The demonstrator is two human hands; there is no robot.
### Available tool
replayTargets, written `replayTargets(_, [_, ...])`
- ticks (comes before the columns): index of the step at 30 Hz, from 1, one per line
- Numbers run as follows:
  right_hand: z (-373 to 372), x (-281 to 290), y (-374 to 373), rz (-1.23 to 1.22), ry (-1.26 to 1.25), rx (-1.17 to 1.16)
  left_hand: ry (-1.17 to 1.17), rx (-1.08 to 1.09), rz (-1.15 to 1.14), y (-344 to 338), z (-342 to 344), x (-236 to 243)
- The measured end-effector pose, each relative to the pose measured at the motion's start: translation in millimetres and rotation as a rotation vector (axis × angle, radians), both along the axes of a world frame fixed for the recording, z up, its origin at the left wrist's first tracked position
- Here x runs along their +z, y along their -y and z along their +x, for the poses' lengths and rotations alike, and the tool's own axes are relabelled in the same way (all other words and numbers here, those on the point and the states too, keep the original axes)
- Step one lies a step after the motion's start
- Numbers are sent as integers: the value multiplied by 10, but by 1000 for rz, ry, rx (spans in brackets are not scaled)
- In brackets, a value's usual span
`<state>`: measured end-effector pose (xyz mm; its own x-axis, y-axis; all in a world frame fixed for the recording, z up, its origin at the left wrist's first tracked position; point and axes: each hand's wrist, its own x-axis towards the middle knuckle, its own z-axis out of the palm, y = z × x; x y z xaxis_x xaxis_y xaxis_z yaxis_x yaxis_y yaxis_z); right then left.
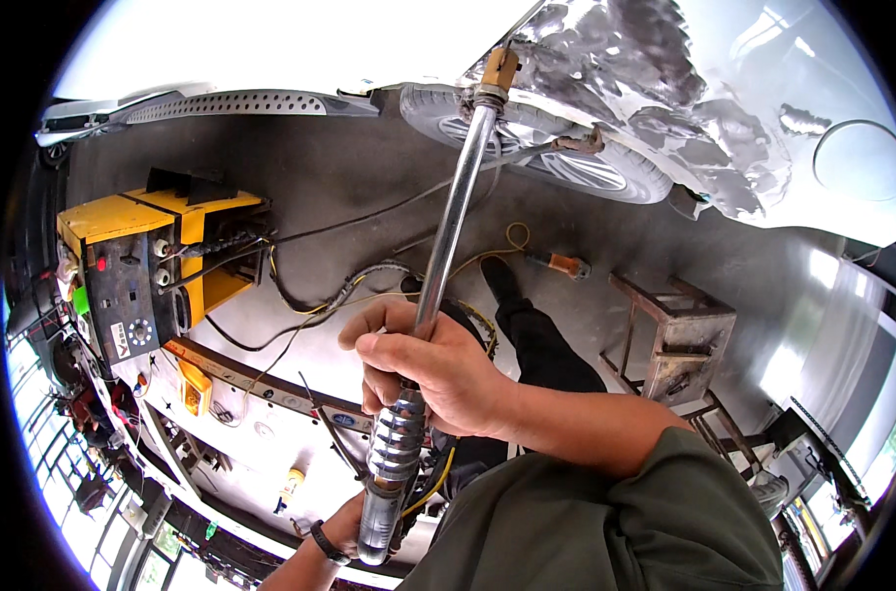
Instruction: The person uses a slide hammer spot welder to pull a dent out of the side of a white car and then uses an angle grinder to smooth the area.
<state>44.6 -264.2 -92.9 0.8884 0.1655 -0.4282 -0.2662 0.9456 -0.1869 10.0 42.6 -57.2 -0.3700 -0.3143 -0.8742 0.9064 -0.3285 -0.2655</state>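
Observation:
A slide hammer (456,212) with a long shiny rod slants from low centre up to the car. Its brass-coloured end block (501,69) is at the bare-metal, sanded patch of the white car's panel (605,59), above the wheel; whether it touches is unclear. My right hand (433,369) is closed round the rod, just above the ribbed metal section (397,438). My left hand (345,527), with a black wristband, is beside the smooth lower end (379,527). Its fingers are hidden behind the tool.
A yellow-and-black machine (128,286) with cables stands left. A car wheel (566,163) is beyond the rod. An orange grinder (566,266) lies on the floor, near my foot (500,276). A worn stool (679,340) stands right. A yellow bottle (290,488) is on a white surface.

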Motion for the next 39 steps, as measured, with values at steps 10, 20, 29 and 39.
replayTargets(10, [18,12,0,1,0,-6,37,21,52,-157,-145,-114])
replayTargets(20, [88,155,-8,97,-67,-10,-173,-134,89,-69,275,227])
replayTargets(29, [285,140,247,76,78,-63,-86,13,143,-244,379,616])
replayTargets(39, [376,-2,-87,133,275,-302,5,-35,210,-233,706,1050])
